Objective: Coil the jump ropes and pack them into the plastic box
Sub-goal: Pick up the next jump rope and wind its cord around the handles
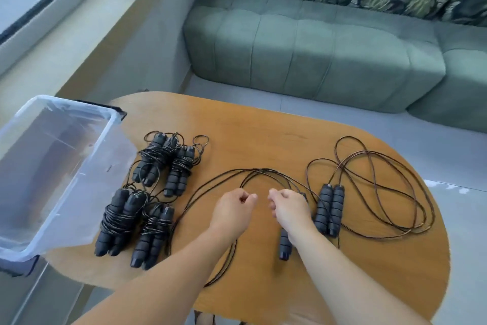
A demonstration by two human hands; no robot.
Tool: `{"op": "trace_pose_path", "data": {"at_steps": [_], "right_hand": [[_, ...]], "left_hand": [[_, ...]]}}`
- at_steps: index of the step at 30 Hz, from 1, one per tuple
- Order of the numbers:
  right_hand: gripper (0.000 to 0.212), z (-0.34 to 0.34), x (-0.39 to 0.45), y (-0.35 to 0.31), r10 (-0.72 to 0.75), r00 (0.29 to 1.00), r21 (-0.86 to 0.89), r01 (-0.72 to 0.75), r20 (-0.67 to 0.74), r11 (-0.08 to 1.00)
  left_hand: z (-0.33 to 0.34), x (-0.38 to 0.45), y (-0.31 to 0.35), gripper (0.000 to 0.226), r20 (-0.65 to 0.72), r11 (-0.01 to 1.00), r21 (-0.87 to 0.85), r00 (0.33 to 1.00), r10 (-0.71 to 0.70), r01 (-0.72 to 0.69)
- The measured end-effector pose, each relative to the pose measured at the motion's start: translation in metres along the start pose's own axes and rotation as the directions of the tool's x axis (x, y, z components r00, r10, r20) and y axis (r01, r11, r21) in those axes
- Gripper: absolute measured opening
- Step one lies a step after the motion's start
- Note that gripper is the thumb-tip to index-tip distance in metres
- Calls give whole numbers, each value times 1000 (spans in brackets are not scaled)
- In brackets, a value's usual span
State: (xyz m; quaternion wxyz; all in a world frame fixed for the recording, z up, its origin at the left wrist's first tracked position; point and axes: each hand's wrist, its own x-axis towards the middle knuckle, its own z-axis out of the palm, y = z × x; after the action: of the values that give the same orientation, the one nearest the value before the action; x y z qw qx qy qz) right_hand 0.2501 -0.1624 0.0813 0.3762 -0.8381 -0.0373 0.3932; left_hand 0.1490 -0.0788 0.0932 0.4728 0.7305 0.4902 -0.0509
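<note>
1. Jump ropes lie on the wooden table (pixel 276 135): four are already coiled, one is loose, and one is between my hands.
2. My left hand (pixel 232 210) is near the middle of the table, with the fingers curled, and it pinches the thin black cord (pixel 210 179) of the rope I work on.
3. My right hand (pixel 290 207) is just beside it at 3 o'clock, also curled; it grips the handles (pixel 285 244) of this rope, and one handle end shows under my wrist at 6 o'clock.
4. From my hands the cord makes an arc toward 12 o'clock and comes back down along my left forearm.
5. The four coiled ropes (pixel 147 193) lie in a group at 9 o'clock from my left hand, each with the cord wound around its pair of black foam handles.
6. The loose rope (pixel 369 187) is at 3 o'clock from my right hand; its two handles lie side by side and its cord spreads in wide loops.
7. The clear plastic box (pixel 110 119) stands at the left edge of the table, at 9 o'clock from the coiled ropes, with no rope inside.
8. A green sofa (pixel 316 48) is behind the table at 12 o'clock.
</note>
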Motion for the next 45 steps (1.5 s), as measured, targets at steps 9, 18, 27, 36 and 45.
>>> {"op": "trace_pose_path", "data": {"at_steps": [9,18,27,36,45], "right_hand": [[22,-68,26,92,33,989,-550,-106,-142,829],[33,-54,29,106,-98,989,-721,-13,-112,693],[26,-50,10,81,220,968,-17,-220,122,975],[28,-30,-37,41,48,951,-190,12,304,982],[29,-20,-92,-5,-126,901,-165,211,416,963]], "left_hand": [[106,25,11,17,191,968,165,957,-217,187],[151,41,-3,35,136,937,233,945,-297,261],[114,22,-2,22,222,883,-280,920,-321,376],[50,-6,-10,38,222,921,-248,943,-248,300],[-27,-35,5,30,432,923,-227,882,-189,310]]}}
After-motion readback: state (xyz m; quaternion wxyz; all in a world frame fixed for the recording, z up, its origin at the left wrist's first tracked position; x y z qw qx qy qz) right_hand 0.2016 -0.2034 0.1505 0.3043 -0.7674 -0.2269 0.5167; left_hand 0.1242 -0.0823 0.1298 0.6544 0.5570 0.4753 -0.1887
